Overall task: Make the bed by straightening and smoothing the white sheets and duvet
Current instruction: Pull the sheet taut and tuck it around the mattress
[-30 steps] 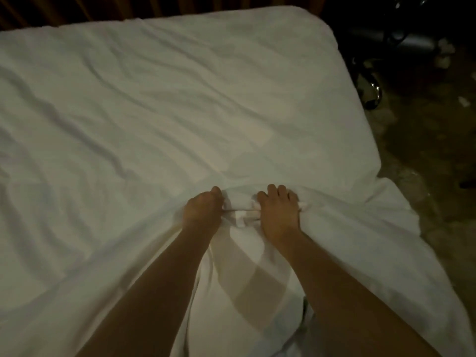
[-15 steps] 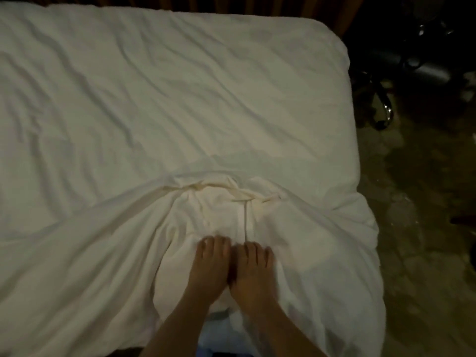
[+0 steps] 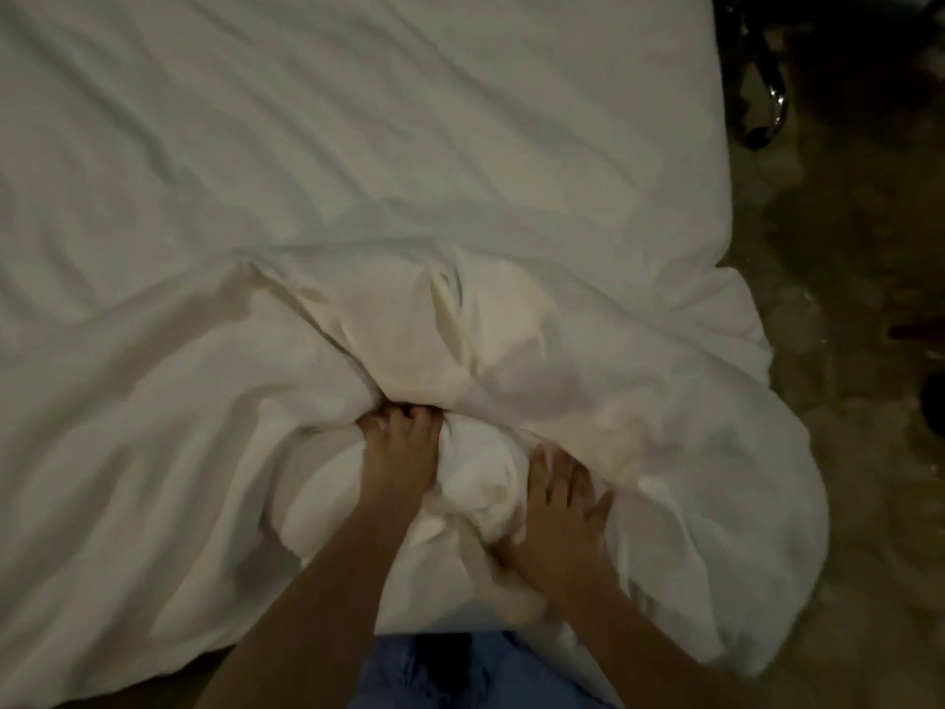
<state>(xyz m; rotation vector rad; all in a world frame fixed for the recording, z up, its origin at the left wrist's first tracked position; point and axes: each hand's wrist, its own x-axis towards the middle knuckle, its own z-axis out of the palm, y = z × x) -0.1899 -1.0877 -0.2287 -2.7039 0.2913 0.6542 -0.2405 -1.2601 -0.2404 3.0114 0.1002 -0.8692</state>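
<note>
Your left hand [image 3: 401, 452] is dug into the white duvet [image 3: 562, 381], fingers curled down and bunched together, clamped on a thick wad of fabric right where the folds pinch into a knot. Your right hand [image 3: 560, 509] sits just beside it, a little nearer to you, and this one is flat: fingers straight and spread apart, palm pressing down on the puffy cloth, gripping nothing. Between the two hands a crumpled lump of duvet bulges up. The duvet itself is heaped at the near right corner of the bed, its edge folded back in a rumpled ridge across the middle, with a couple of sharp creases standing up beyond your left knuckles, and its right side spilling over the mattress edge towards the floor [image 3: 844, 452]. Beyond that ridge the white sheet [image 3: 307, 120] lies spread over the rest of the mattress, wrinkled in long shallow lines running off to the left. At the bottom edge, blue denim [image 3: 460, 672] on your legs shows up against the bed. Off to the right the floor is dark and mottled, with a shiny dark object [image 3: 762, 110] near the far corner, too dim to name.
</note>
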